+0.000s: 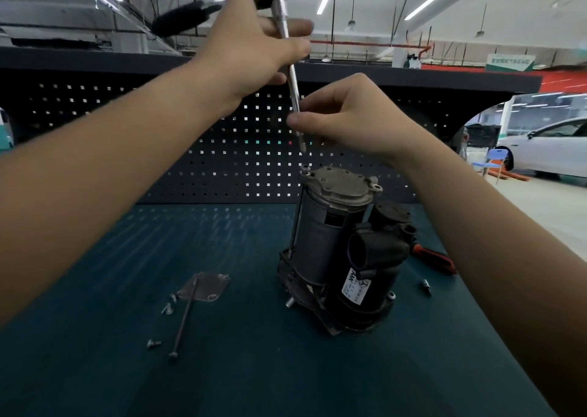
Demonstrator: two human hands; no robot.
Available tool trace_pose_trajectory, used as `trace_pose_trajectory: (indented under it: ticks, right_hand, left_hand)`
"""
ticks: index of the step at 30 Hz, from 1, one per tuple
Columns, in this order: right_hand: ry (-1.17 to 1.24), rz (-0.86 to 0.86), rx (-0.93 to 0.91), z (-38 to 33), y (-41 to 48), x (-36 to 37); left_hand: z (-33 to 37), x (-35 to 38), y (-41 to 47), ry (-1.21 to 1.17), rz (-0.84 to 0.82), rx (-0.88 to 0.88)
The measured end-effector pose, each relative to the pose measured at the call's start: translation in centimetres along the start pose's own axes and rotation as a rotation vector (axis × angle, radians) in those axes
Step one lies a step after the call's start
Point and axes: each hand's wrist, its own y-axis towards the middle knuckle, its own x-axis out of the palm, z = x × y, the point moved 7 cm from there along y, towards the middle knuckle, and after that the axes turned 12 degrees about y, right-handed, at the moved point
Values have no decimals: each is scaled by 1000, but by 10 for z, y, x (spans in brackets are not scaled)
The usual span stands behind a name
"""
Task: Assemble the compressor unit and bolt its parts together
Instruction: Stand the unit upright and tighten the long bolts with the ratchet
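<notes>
The compressor unit (336, 251) stands upright on the blue-green bench, a grey motor cylinder with a cast cap (341, 184) on top and a black housing beside it. A thin long bolt (297, 216) runs down its left side from a head in the cap's corner. My left hand (251, 41) grips a ratchet with a long silver extension (292, 76), held up above the unit. My right hand (346, 118) pinches the extension's lower end; its tip hangs just above the bolt head, apart from it.
On the bench left of the unit lie a square metal cover plate (205, 286), a second long bolt (185, 318) and a few short screws (168, 307). A small bit (425, 287) and a red-handled tool (435, 257) lie to the right. A dark pegboard (222, 149) backs the bench.
</notes>
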Motion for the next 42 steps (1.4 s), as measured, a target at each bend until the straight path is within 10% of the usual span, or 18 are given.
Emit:
trace_pose_trajectory:
  ticks: [13,42]
  right_hand:
    - [293,197,17,35,-10,-8]
    - [561,108,147,59,-12,12]
  left_hand:
    - [5,-12,17,651,-65,170]
    - [6,-7,18,671,-91,370]
